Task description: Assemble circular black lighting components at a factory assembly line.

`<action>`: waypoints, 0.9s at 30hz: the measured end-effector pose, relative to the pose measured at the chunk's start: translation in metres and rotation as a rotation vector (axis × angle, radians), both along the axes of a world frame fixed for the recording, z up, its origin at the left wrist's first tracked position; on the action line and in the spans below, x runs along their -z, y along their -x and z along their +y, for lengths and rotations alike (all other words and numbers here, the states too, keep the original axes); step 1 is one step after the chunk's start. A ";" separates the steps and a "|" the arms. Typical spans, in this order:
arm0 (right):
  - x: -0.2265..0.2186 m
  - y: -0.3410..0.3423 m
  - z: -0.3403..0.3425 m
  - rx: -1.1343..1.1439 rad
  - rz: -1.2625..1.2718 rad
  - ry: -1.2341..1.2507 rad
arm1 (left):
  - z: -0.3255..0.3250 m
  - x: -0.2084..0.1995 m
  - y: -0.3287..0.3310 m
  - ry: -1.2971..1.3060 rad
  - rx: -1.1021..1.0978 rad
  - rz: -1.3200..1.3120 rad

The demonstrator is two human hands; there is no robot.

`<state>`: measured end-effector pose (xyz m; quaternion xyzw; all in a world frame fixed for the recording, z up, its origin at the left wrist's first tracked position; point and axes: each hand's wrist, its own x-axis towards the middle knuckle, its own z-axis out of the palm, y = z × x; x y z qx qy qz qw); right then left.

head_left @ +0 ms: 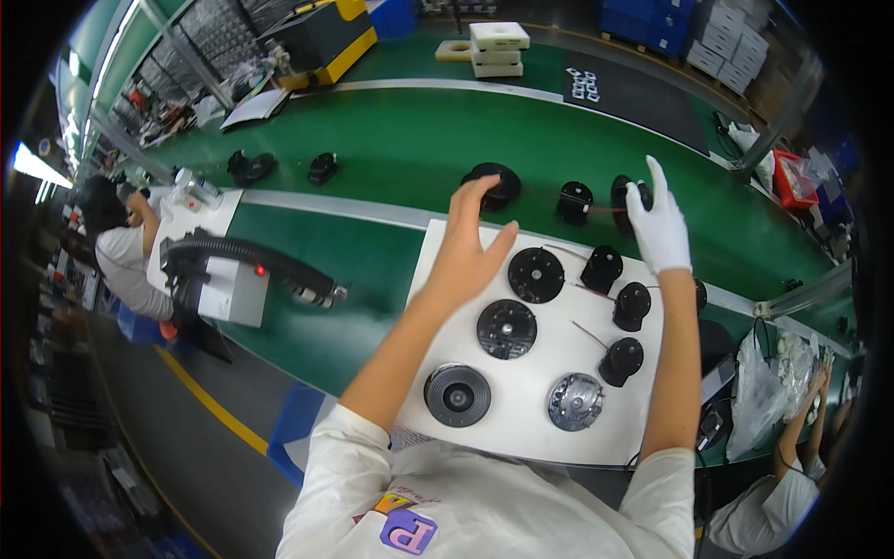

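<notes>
My bare left hand [468, 252] has its thumb and fingers apart. Its fingertip overlaps the near side of a black round disc [501, 189] on the green belt. A white glove covers my right hand [662, 233], whose fingers are spread, one pointing away from me. Another finger of it meets a second black disc [621, 197], which looks tilted and is partly hidden. Between the hands stands a black cylindrical motor-like part [575, 202] with a thin red wire. On the white board [521, 443] lie black discs [507, 329], a ribbed round part [457, 395], a silvery round part [575, 402] and several black cylinders [621, 361].
Left of the board, a black flexible hose with a metal tip [317, 291] arches from a white box [233, 291]. Small black parts [322, 168] sit farther along the belt [391, 130]. White blocks [498, 48] are stacked beyond it. Other people work at far left and lower right.
</notes>
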<state>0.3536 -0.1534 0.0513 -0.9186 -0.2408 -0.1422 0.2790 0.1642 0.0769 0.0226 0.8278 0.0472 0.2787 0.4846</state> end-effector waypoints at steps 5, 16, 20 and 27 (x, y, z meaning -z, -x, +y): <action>0.027 -0.100 -0.050 0.301 0.080 0.552 | 0.040 0.024 -0.102 -0.614 -0.083 0.428; 0.030 -0.082 0.016 -0.079 0.092 0.796 | 0.058 0.043 -0.164 -0.595 0.216 0.808; 0.052 -0.071 0.084 -0.145 0.264 0.879 | 0.035 0.018 -0.082 -0.510 0.079 0.544; 0.071 -0.067 0.090 0.067 0.384 0.657 | 0.001 0.022 0.065 -0.277 0.041 0.719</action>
